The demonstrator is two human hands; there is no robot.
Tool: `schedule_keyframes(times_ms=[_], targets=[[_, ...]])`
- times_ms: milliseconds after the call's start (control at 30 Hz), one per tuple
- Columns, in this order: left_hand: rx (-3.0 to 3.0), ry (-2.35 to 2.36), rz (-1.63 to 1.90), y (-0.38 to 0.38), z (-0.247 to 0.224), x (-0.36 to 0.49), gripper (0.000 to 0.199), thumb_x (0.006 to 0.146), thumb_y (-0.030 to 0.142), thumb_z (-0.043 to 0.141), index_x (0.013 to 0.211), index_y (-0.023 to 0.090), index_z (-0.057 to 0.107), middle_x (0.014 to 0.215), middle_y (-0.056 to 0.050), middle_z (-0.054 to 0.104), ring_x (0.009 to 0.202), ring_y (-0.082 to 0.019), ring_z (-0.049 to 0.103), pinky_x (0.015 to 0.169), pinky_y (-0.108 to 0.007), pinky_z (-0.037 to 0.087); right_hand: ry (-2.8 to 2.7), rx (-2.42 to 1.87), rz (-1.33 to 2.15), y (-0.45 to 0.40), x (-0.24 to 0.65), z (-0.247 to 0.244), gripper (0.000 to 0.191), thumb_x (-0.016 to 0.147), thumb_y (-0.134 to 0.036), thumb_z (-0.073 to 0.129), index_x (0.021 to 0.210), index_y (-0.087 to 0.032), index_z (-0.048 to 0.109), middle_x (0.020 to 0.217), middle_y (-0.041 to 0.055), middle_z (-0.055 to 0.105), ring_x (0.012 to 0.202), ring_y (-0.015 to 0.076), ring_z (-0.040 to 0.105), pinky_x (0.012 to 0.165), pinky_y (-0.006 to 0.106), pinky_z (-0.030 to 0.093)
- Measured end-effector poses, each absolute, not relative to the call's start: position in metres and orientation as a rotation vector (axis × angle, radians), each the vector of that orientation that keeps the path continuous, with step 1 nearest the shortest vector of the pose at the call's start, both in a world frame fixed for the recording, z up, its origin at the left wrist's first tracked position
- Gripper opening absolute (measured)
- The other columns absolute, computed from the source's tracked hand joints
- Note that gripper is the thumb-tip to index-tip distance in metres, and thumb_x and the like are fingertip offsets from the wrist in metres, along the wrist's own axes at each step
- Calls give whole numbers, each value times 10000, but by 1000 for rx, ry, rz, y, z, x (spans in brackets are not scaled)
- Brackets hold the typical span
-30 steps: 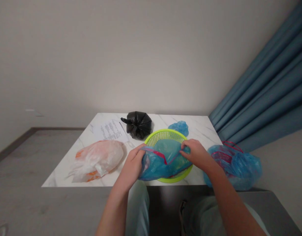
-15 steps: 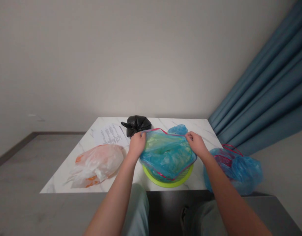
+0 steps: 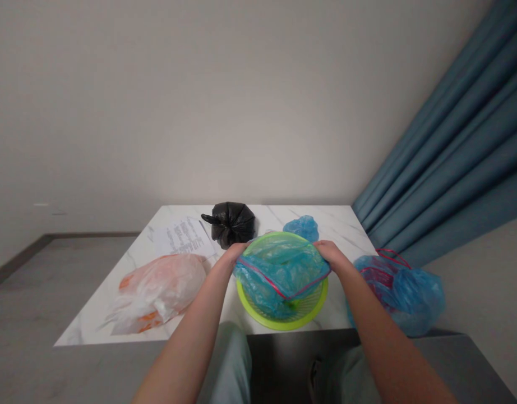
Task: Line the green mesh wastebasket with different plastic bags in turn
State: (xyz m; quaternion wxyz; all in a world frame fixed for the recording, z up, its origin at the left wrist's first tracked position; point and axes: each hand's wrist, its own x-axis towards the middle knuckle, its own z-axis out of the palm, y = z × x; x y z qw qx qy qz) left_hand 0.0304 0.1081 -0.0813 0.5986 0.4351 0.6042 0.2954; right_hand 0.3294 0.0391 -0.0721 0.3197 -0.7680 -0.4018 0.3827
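A thin blue plastic bag with a red drawstring edge (image 3: pixel 279 275) lines a round yellow-green basket (image 3: pixel 282 325) near the front edge of the table. My left hand (image 3: pixel 235 252) is closed at the bag's left side, its fingers partly hidden by the plastic. On the other side, my right hand (image 3: pixel 328 252) grips the bag's right edge. The front part of the rim hangs down in a point inside the basket. The basket's back rim shows behind the bag.
On the white marbled table (image 3: pixel 90 320) lie a white-and-orange plastic bag (image 3: pixel 161 289), a printed sheet (image 3: pixel 185 238), a knotted black bag (image 3: pixel 233 223) and a crumpled blue bag (image 3: pixel 304 227). A full blue bag (image 3: pixel 414 297) sits at the right, below a curtain (image 3: pixel 452 146).
Both hands have moved down and outward over the basket's sides. The back of the bag has lowered, and the basket's back rim has come into sight. The view has shifted slightly.
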Motion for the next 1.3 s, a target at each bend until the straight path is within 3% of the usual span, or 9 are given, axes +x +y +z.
schedule_keyframes(times_ms=[167,300,433,600,733,867,1000,1100,1300], targets=[[1007,1334,707,82,-88,17,197,622,304,727,716,137,681,617,-74,686,615,-236,670,584,-341,550,-1049,-1989,1006,28,332,-76,187,674,-182,508,720,-153,687,656,64,702,640,193,658,587,258,509],[1063,1406,902,67,-87,4,407,686,382,672,1007,132,670,975,-111,725,916,-256,677,762,-356,543,-1015,-1998,691,19,340,-66,325,717,-226,478,973,-134,655,1011,142,689,888,241,643,790,366,516],[1324,1410,1156,53,-72,-9,461,770,369,558,1187,183,623,1260,-98,637,1209,-259,547,1004,-400,432,-1225,-1749,219,-6,354,-41,414,789,-277,480,1177,-168,575,1252,144,563,1098,252,555,980,441,424],[1720,1116,1125,40,-43,-15,540,694,158,485,1216,209,615,1382,-76,558,1320,-247,453,1115,-441,328,-1510,-1588,392,-49,363,-14,423,779,-172,469,1183,-228,580,1284,87,558,1165,227,531,947,409,451],[1981,995,979,33,-31,-14,613,664,76,445,1241,207,607,1380,-74,554,1330,-223,444,1163,-450,263,-1814,-1469,578,-69,361,-16,328,804,-135,467,1072,-220,637,1125,58,645,1095,198,578,958,381,453],[2073,1113,859,25,-32,-13,485,698,72,453,1101,215,681,1357,-76,557,1281,-230,492,1124,-441,329,-1919,-1443,587,-77,352,-28,365,786,-149,549,1140,-214,607,1116,66,638,1024,196,592,906,366,476],[2037,1342,927,17,-37,-11,184,751,156,509,853,194,657,1072,-79,670,1030,-229,616,960,-419,464,-1934,-1480,525,-84,343,-29,140,805,-164,565,930,-196,619,919,42,632,877,182,589,812,332,476],[1939,1491,996,6,-40,-8,72,780,223,533,809,197,594,868,-45,682,862,-209,642,854,-377,498,-1985,-1514,502,-92,338,-28,64,816,-154,537,786,-200,572,817,17,602,810,172,574,759,307,455],[1640,1507,1137,-25,-55,-3,114,818,308,553,870,207,563,912,-44,707,862,-215,690,818,-345,518,-1977,-1526,484,-105,332,-38,191,822,-182,571,1008,-208,607,825,16,602,804,179,577,756,308,464]])
